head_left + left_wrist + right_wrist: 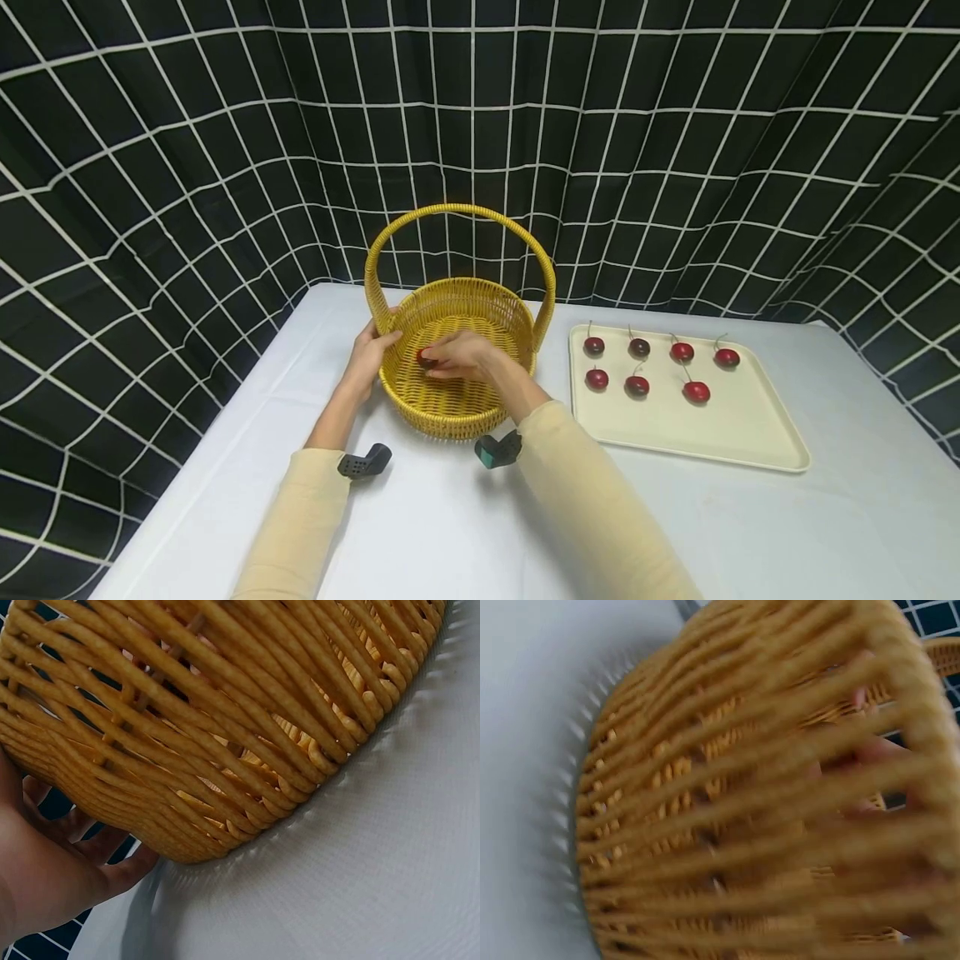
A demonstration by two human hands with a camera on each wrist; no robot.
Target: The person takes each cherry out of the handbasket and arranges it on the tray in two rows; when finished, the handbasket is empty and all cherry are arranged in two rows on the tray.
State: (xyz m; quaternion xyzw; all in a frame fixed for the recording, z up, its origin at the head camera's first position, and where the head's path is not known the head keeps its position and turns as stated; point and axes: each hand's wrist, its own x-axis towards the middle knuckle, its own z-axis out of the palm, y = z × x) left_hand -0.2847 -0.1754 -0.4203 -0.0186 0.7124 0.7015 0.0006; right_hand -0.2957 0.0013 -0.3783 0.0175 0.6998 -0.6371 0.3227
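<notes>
A yellow woven basket (pixel 450 425) with a tall arched handle stands on the white table. My left hand (pixel 365 357) grips its left side by the foot of the handle, thumb over the rim; in the left wrist view the fingers of that hand (pixel 45 870) lie against the outer weave. Inside the basket my right hand (pixel 467 353) pinches a dark red cherry (pixel 425 358) low over the woven bottom. Whether the cherry touches the bottom I cannot tell. The basket wall (pixel 727 787) fills the right wrist view, blurred, and largely hides the right hand.
To the right of the basket lies a cream tray (pixel 720 433). Several red cherries with stems, one of them a bright red cherry (pixel 697 392), sit in two rows toward its back. A black curtain (pixel 465 108) with a white grid hangs behind the table (pixel 420 533).
</notes>
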